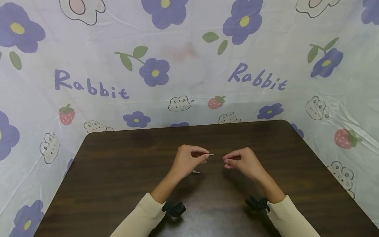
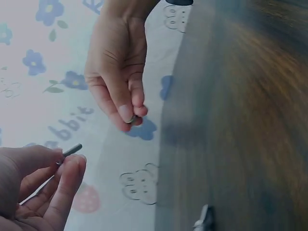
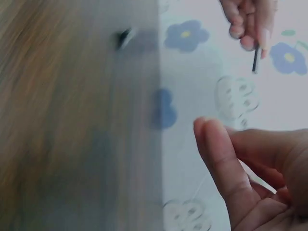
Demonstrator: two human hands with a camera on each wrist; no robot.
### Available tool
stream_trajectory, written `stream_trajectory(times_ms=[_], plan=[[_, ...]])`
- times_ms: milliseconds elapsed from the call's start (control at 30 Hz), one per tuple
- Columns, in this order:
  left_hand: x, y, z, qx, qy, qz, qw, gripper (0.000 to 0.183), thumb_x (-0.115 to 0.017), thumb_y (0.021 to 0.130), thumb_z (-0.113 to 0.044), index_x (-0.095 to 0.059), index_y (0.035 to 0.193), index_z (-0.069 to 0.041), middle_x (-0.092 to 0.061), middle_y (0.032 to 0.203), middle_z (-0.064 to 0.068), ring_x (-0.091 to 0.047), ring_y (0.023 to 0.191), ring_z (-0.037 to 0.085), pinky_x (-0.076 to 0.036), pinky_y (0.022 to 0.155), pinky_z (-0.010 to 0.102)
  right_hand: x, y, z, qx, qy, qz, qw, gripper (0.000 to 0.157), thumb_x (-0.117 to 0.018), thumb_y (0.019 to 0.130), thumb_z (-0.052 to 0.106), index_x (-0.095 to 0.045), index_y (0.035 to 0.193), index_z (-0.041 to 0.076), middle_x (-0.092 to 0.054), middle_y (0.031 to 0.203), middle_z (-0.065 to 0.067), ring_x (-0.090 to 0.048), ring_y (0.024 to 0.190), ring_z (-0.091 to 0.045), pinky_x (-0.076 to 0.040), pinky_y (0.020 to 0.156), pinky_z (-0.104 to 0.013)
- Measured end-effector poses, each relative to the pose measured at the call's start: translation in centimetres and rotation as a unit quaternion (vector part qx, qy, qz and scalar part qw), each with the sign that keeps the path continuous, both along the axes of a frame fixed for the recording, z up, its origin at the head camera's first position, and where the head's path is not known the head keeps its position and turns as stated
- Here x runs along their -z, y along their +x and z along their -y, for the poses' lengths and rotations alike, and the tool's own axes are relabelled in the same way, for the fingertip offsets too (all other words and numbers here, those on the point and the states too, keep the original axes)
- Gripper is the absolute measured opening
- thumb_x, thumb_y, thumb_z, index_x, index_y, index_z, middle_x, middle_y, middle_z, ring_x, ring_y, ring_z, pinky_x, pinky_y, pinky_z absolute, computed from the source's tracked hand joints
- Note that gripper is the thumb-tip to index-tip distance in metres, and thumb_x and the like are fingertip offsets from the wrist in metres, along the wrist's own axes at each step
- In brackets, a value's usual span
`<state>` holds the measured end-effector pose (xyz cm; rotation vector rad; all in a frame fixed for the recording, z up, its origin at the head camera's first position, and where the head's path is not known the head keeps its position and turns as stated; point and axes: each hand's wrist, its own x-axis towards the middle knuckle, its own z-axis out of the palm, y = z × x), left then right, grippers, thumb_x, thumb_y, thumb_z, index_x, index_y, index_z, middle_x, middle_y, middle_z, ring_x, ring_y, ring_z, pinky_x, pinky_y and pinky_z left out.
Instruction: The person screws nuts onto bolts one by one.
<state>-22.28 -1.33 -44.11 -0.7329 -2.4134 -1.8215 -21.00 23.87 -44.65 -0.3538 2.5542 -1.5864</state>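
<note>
In the head view my left hand (image 1: 189, 160) pinches a short thin metal rod (image 1: 211, 154) between thumb and fingertips, its grey end pointing right. The left wrist view shows the same rod (image 2: 73, 149) sticking out past the fingertips. Opposite it, a small gap away, my right hand (image 1: 244, 162) has thumb and fingertips pressed together. A small dark metallic piece (image 2: 133, 119) shows between them in the left wrist view, mostly covered by the fingers; I cannot tell its kind. Both hands are above the brown table.
A small silvery metal part (image 1: 195, 171) with a narrow tip lies on the dark wooden table (image 1: 118, 184), just below my left hand. Black wrist cameras (image 1: 174, 209) sit at both cuffs. Behind the table hangs a printed cloth (image 1: 192, 79) with flowers and rabbits.
</note>
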Motion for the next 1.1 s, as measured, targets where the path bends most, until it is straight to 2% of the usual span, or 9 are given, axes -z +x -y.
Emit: stream_trajectory(times_ms=[200,300,433,500,667,933,1100], plan=[[-1.6,1.1,2.2,-0.009,0.025,-0.011,0.9996,0.010,-0.077,0.092,-0.012,-0.080,0.101,-0.008,-0.077,0.088,0.011,-0.074,0.074,0.016,-0.061,0.066,0.030,-2.9,0.6,2.5,-0.002,-0.077,-0.010,0.997,0.017,-0.070,0.094,-0.002,-0.075,0.109,-0.006,-0.073,0.106,-0.021,-0.076,0.090,-0.028,-0.061,0.079,-0.035],[-2.4,1.7,2.9,-0.013,0.032,-0.020,0.9992,0.012,-0.077,0.093,-0.014,-0.080,0.102,-0.008,-0.077,0.089,0.007,-0.074,0.074,0.015,-0.061,0.066,0.031,-4.3,1.0,3.8,-0.017,-0.108,-0.028,0.994,0.017,-0.070,0.093,-0.003,-0.075,0.110,-0.006,-0.073,0.106,-0.019,-0.076,0.090,-0.026,-0.060,0.081,-0.037],[-3.4,2.7,3.7,-0.018,0.045,-0.034,0.9982,0.014,-0.077,0.093,-0.016,-0.080,0.103,-0.007,-0.076,0.090,0.000,-0.075,0.076,0.018,-0.062,0.067,0.034,-5.9,1.8,5.7,-0.033,-0.129,-0.049,0.990,0.019,-0.071,0.093,-0.002,-0.075,0.111,-0.003,-0.072,0.108,-0.019,-0.076,0.092,-0.025,-0.060,0.081,-0.034],[-3.8,3.1,4.0,-0.017,0.054,-0.036,0.9977,0.013,-0.077,0.092,-0.016,-0.080,0.103,-0.008,-0.076,0.091,0.001,-0.075,0.076,0.020,-0.062,0.068,0.036,-6.4,2.1,6.5,-0.037,-0.135,-0.053,0.989,0.019,-0.071,0.093,-0.001,-0.075,0.112,-0.003,-0.071,0.109,-0.020,-0.075,0.093,-0.025,-0.060,0.082,-0.034],[-4.4,3.6,4.3,-0.022,0.068,-0.039,0.9967,0.012,-0.078,0.092,-0.015,-0.081,0.101,-0.009,-0.075,0.092,0.003,-0.075,0.076,0.019,-0.062,0.069,0.033,-7.2,2.4,7.7,-0.040,-0.137,-0.066,0.988,0.020,-0.069,0.094,-0.005,-0.075,0.113,-0.004,-0.070,0.110,-0.020,-0.075,0.093,-0.023,-0.060,0.082,-0.033],[-5.1,3.8,4.7,-0.043,0.083,-0.067,0.9934,0.013,-0.078,0.091,-0.013,-0.080,0.101,-0.005,-0.075,0.090,0.005,-0.075,0.077,0.017,-0.062,0.070,0.030,-8.0,2.8,8.8,-0.039,-0.150,-0.077,0.985,0.020,-0.070,0.092,-0.006,-0.075,0.112,-0.002,-0.070,0.108,-0.018,-0.075,0.092,-0.023,-0.061,0.081,-0.034],[-6.0,4.4,5.1,-0.047,0.080,-0.091,0.9915,0.013,-0.078,0.091,-0.012,-0.080,0.102,-0.006,-0.075,0.091,0.004,-0.075,0.077,0.015,-0.062,0.070,0.030,-8.2,3.2,9.2,-0.055,-0.155,-0.119,0.979,0.021,-0.074,0.090,-0.002,-0.076,0.112,-0.002,-0.070,0.107,-0.018,-0.075,0.089,-0.023,-0.061,0.080,-0.035]])
